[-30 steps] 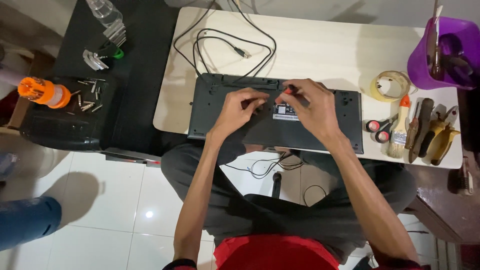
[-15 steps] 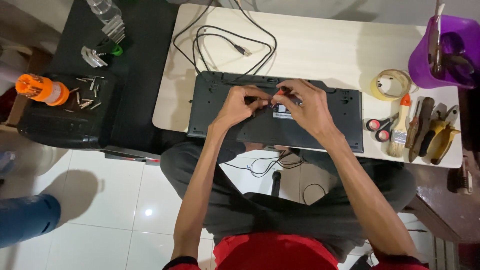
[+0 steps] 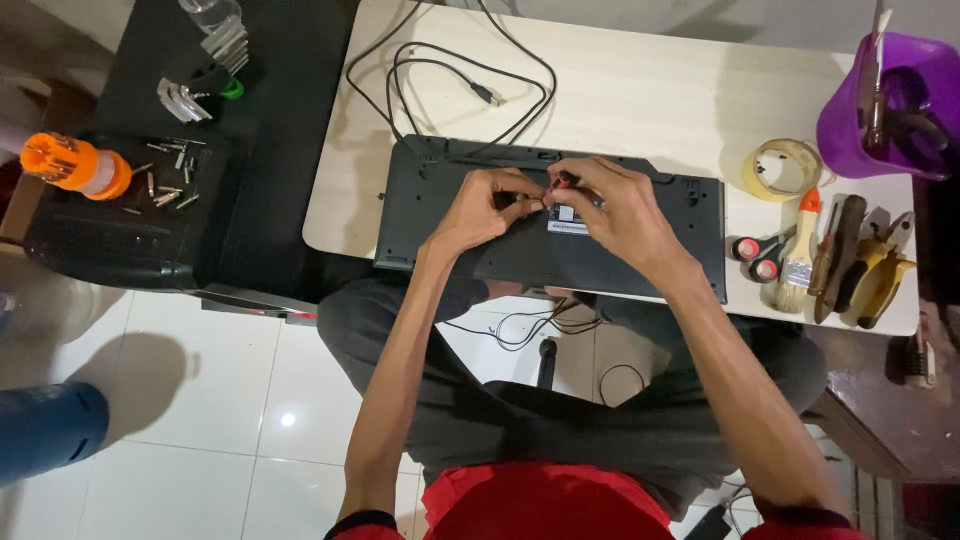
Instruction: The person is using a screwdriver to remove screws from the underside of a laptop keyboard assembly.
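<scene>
A small screwdriver is gripped by the right hand and steadied by the pinching left hand over the upturned keyboard; the casing remains closed, so disassembly appears early.

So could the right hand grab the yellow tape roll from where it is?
Probably yes. The tape roll lies in the open on the table, just right of the right hand, with nothing between them. But that hand seems to be holding a small tool at the keyboard.
</scene>
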